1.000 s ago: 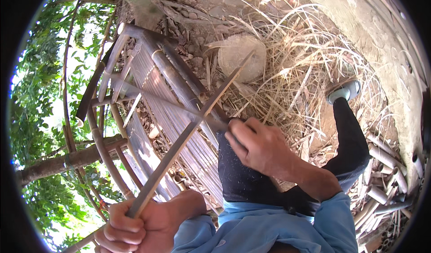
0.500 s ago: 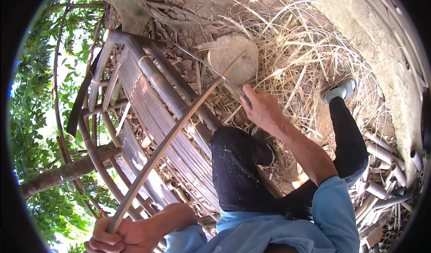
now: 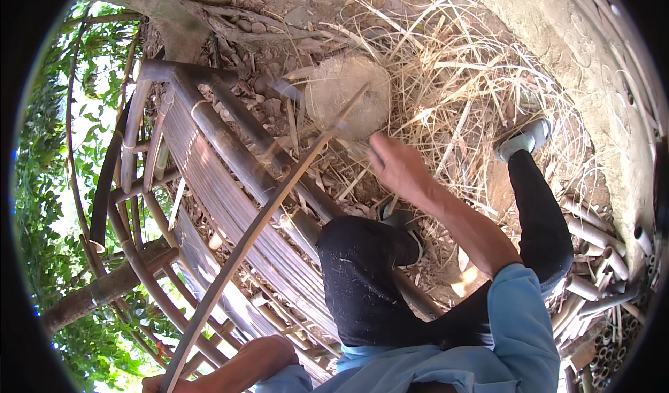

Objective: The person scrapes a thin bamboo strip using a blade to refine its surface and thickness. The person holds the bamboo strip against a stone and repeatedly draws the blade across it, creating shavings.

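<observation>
A long, narrow bamboo strip slants from the lower left up to a round pale block on the ground, its far end over the block's top. My left hand, partly cut off by the lower edge, is closed around the strip's near end. Beside the strip's far part, my right hand grips the dark handle of a knife. Motion smears the blade, so its exact position is hard to make out; a faint streak shows left of the block.
A bamboo bench with a slatted seat stands to the left of my legs. Pale shavings cover the ground beyond my foot. Cut bamboo tubes lie piled at the right, below a curved earthen wall.
My left hand has slid lower, mostly out of view. The knife, sharp before across the strip, is now a blur. The bench and block appear shifted slightly left.
</observation>
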`<state>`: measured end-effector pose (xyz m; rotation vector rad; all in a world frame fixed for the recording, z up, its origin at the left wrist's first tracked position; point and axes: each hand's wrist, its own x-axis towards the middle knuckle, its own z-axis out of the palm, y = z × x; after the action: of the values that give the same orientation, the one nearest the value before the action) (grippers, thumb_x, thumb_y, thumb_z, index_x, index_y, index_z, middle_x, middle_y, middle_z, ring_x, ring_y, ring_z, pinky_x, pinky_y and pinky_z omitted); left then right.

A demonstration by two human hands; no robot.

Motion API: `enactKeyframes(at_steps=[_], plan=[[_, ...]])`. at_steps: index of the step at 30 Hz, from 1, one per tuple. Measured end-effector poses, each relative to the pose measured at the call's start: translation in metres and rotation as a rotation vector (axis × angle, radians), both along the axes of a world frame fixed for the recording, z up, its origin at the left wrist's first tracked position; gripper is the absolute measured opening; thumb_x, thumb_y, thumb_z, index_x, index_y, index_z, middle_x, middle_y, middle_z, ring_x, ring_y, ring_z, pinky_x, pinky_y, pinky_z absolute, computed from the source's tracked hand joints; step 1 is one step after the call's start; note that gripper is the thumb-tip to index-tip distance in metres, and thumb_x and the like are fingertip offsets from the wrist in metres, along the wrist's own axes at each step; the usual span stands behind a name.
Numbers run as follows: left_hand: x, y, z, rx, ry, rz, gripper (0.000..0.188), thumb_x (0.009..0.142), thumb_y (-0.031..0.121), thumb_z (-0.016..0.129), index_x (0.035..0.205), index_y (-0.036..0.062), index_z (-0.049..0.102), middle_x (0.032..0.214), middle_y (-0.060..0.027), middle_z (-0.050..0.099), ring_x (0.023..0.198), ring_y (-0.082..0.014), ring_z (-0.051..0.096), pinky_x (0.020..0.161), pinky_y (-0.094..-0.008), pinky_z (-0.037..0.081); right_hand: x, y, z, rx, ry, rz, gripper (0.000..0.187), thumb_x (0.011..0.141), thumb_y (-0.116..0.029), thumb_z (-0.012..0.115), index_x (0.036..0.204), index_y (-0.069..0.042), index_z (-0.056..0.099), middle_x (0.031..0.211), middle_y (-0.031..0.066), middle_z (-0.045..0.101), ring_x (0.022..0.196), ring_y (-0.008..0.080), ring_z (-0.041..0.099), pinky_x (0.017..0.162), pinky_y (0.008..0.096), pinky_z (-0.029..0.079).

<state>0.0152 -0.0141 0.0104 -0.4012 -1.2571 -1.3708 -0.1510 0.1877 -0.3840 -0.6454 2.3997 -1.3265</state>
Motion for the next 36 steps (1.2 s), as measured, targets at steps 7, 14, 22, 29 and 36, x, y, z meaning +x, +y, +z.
enactKeyframes(at_steps=[7,14,22,29,36], plan=[[-0.001,-0.021,0.005,0.089,0.015,-0.21,0.043,0.106,0.036,0.05,0.068,0.017,0.045,0.057,0.0077,0.033,0.045,-0.0068,0.026,0.043,-0.0242,0.024,-0.029,0.017,-0.091,0.1,0.129,-0.11,0.023,0.099,-0.017,0.062,0.121,-0.009,0.057,0.079,0.0151,0.066,0.06,0.0236,0.064,0.046,0.0361,0.053],[0.015,-0.036,0.008,-0.018,-0.057,0.035,0.021,0.106,0.024,0.053,0.1,0.0055,0.044,0.067,0.0018,0.038,0.053,-0.0129,0.035,0.052,-0.0296,0.036,0.006,0.069,-0.106,0.308,0.058,-0.189,0.036,0.098,-0.016,0.063,0.132,-0.007,0.051,0.074,0.0149,0.065,0.059,0.028,0.063,0.053,0.0425,0.052],[-0.018,0.026,0.009,-0.207,-0.068,0.186,0.011,0.108,0.012,0.043,0.103,0.0016,0.042,0.068,-0.0004,0.032,0.055,-0.0117,0.033,0.052,-0.0279,0.032,0.058,0.005,0.15,-0.121,0.273,0.037,0.016,0.097,-0.014,0.066,0.105,-0.002,0.058,0.077,0.0088,0.06,0.056,0.0161,0.061,0.038,0.0261,0.047],[-0.02,0.055,0.001,-0.155,-0.048,0.249,0.02,0.105,0.01,0.046,0.087,0.0077,0.039,0.065,0.0002,0.031,0.055,-0.011,0.033,0.05,-0.0275,0.028,0.092,0.008,0.207,-0.278,0.507,0.081,0.024,0.092,-0.012,0.069,0.113,-0.001,0.065,0.081,0.0091,0.059,0.055,0.0168,0.062,0.044,0.0314,0.054],[-0.01,0.02,0.007,-0.161,-0.036,0.331,0.023,0.097,0.001,0.046,0.08,0.0108,0.033,0.065,0.0004,0.027,0.053,-0.0111,0.028,0.051,-0.0287,0.025,0.029,-0.003,0.069,-0.075,0.256,-0.085,0.014,0.099,-0.017,0.064,0.102,-0.006,0.055,0.073,0.012,0.059,0.051,0.0229,0.06,0.038,0.0358,0.047]])
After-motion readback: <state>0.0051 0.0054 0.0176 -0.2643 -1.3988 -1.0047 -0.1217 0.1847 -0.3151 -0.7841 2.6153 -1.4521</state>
